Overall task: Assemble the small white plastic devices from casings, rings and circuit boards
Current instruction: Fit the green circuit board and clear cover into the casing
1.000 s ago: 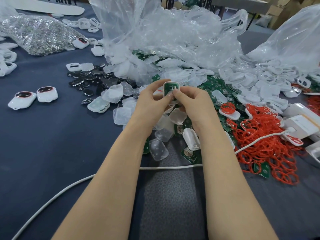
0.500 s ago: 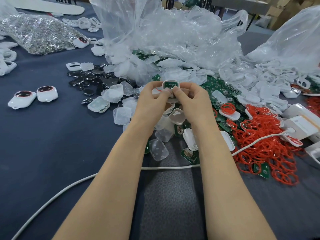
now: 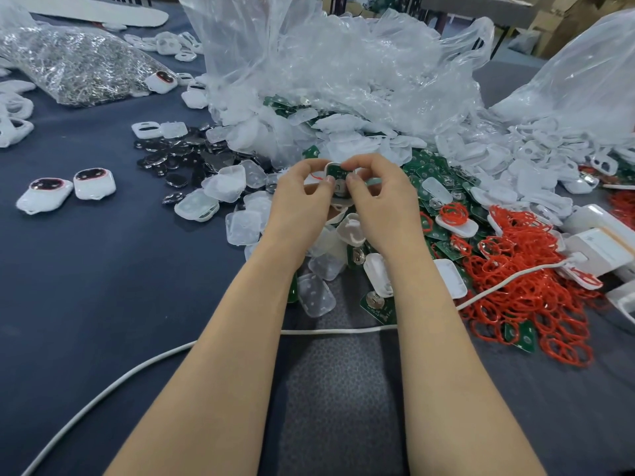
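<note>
Left hand (image 3: 302,201) and right hand (image 3: 381,201) pinch white plastic casing (image 3: 330,165) holding green circuit board (image 3: 336,172); lower edge hidden behind fingers.

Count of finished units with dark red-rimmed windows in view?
3 finished units: one beside another on the cloth at left, a third against the silver parts bag. Others may hide in the piles.

On the bench (image 3: 103,304), the left hand (image 3: 302,204) and right hand (image 3: 381,204) hold a casing (image 3: 331,164) above the loose casings (image 3: 242,228). Two finished devices (image 3: 44,195) lie far left, circuit boards (image 3: 429,170) just right of the hands, rings (image 3: 525,290) beyond those, a bag (image 3: 343,63) behind, a cable (image 3: 336,330) nearest.
</note>
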Demonstrator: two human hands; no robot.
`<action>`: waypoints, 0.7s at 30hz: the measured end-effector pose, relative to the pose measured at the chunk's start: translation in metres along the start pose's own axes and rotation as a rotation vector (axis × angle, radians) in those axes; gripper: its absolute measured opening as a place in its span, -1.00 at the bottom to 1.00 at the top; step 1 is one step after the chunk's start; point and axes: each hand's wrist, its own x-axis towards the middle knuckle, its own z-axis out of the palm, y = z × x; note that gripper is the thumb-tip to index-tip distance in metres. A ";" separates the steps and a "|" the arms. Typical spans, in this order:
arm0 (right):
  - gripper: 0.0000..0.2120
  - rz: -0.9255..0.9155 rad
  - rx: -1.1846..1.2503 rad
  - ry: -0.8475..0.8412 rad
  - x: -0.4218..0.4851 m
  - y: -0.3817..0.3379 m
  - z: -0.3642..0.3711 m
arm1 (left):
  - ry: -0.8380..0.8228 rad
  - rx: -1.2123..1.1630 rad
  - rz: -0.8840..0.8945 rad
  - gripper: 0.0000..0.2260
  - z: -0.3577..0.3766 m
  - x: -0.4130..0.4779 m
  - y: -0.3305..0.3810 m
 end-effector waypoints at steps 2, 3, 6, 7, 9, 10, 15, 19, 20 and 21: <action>-0.79 0.002 0.000 -0.007 0.000 0.000 -0.001 | -0.016 -0.024 -0.011 -0.85 0.000 -0.001 0.001; -0.79 0.004 -0.001 -0.012 0.001 0.000 -0.002 | -0.022 -0.033 -0.019 -0.85 0.000 -0.001 0.001; -0.80 0.006 -0.005 -0.013 0.000 0.001 -0.003 | -0.035 -0.063 -0.048 -0.81 0.001 -0.001 0.002; -0.80 0.006 -0.011 -0.009 0.000 0.001 -0.002 | -0.037 -0.074 -0.057 -0.79 0.001 -0.001 0.003; -0.80 0.003 -0.032 0.001 0.000 0.001 -0.001 | -0.035 -0.076 -0.065 -0.76 0.001 0.000 0.003; -0.81 0.002 -0.043 0.006 0.000 0.000 -0.001 | -0.033 -0.071 -0.068 -0.76 0.001 0.000 0.003; -0.82 0.014 -0.022 -0.006 0.000 -0.003 0.001 | -0.042 -0.059 -0.064 -0.76 0.000 0.000 0.002; -0.83 0.040 0.012 -0.021 0.001 -0.002 0.002 | -0.026 -0.074 -0.059 -0.80 0.000 0.000 0.002; -0.83 0.042 0.017 -0.028 0.001 -0.002 0.002 | -0.022 -0.078 -0.054 -0.81 0.000 0.000 0.002; -0.83 0.041 0.018 -0.039 0.001 -0.002 0.002 | -0.020 -0.081 -0.050 -0.83 0.000 0.000 0.001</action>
